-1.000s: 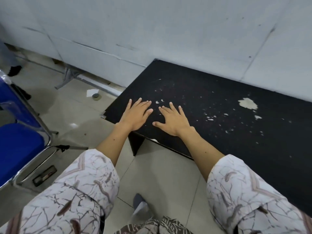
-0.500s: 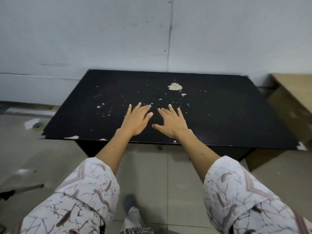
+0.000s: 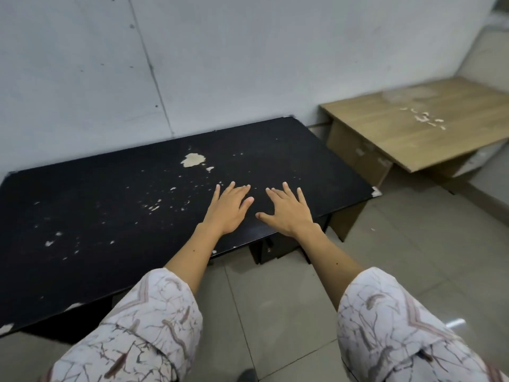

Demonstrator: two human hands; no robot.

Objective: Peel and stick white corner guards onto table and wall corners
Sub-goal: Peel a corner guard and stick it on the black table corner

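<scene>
While your hands hold the same flat pose on the black table (image 3: 115, 216) as they did a second ago, your view has swung from that table's left end, across its middle, to its right end. Your left hand (image 3: 230, 209) and right hand (image 3: 287, 212) lie palm down side by side near the front edge, fingers straight and spread, gripping nothing.

What the turn of your head has brought in is the table's front right corner (image 3: 376, 192), which is chipped and shows pale material where the dark surface has broken away. A wooden desk (image 3: 429, 128) now shows beyond it, standing against the grey wall (image 3: 248, 64), with small pale scraps on its top. The front left corner (image 3: 5, 328) at the picture's edge is worn pale too.

No white corner guards are in view: none on the table, none in either hand, none on the floor tiles (image 3: 399, 257). The pale patch of flaked surface (image 3: 193, 159) on the tabletop is damage, not a guard.

So you appear to be surveying corners, and the peeling and sticking have not begun. You likely need to fetch a guard before anything else, and the chipped right corner looks a fair first candidate, though its rough surface may hold adhesive poorly.
</scene>
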